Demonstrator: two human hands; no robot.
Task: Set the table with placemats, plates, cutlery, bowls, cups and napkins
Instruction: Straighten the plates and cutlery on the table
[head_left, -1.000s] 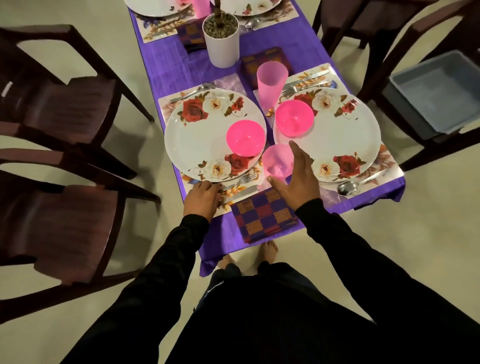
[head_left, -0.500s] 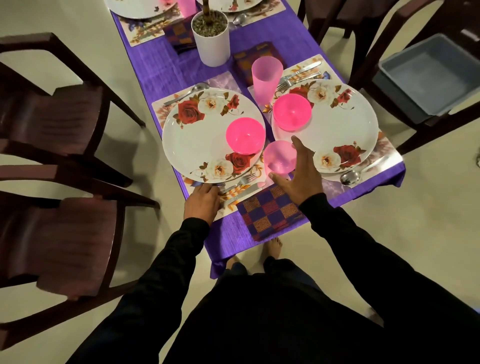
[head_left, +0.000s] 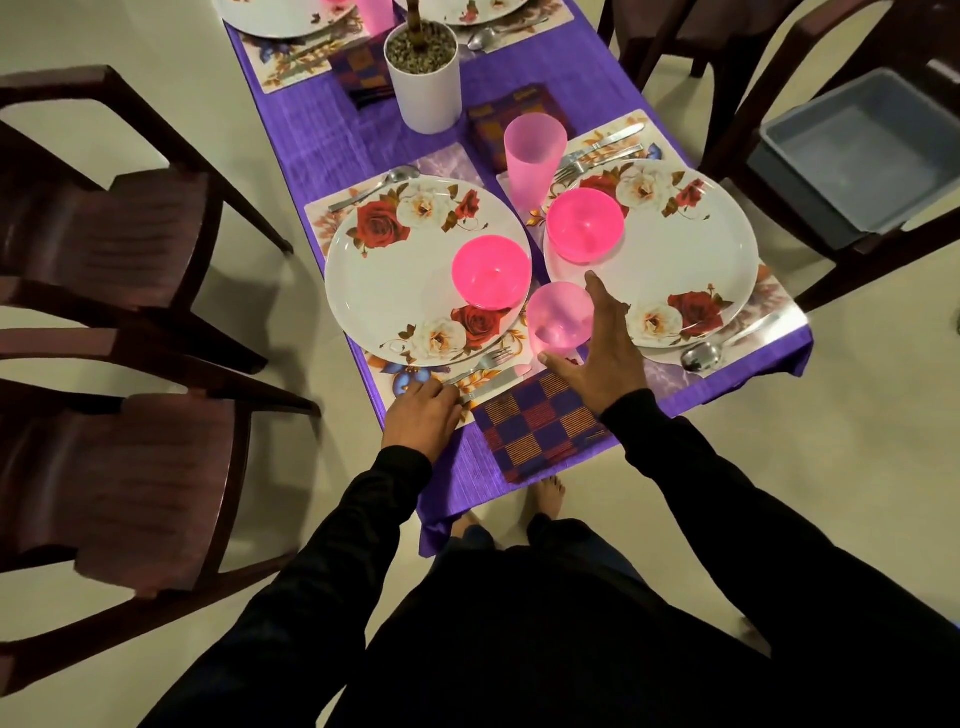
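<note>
Near cup: the pink cup (head_left: 560, 318) stands on the bench (head_left: 332, 140) in the gap between the two floral plates, above the checked napkin (head_left: 540, 426); that slot keeps it off both plates and within reach of the near setting.
Right hand: the right hand (head_left: 602, 348) is spread wide beside the cup, thumb toward its base and forefinger past its rim. Its fingers (head_left: 595, 291) are straight and splayed, not closed round the cup. Whether they touch the wall is hard to tell from this angle.
Left hand: the left hand (head_left: 423, 415) rests at the bench edge on the near placemat (head_left: 395, 376), fingers curled down at the handles of the fork and knife (head_left: 485, 371). It seems to pinch or nudge them, probably to square them under the plate, but the fingertips are hidden.
Left plate: the left plate (head_left: 395, 275) carries a pink bowl (head_left: 491, 273) near its right rim.
Right plate: the right plate (head_left: 691, 249) carries another pink bowl (head_left: 584, 223), with a tall pink cup (head_left: 535, 156) behind it and a spoon (head_left: 701, 356) at its near edge.
Stage: this end looks almost laid; what remains seems to be small straightening.
</note>
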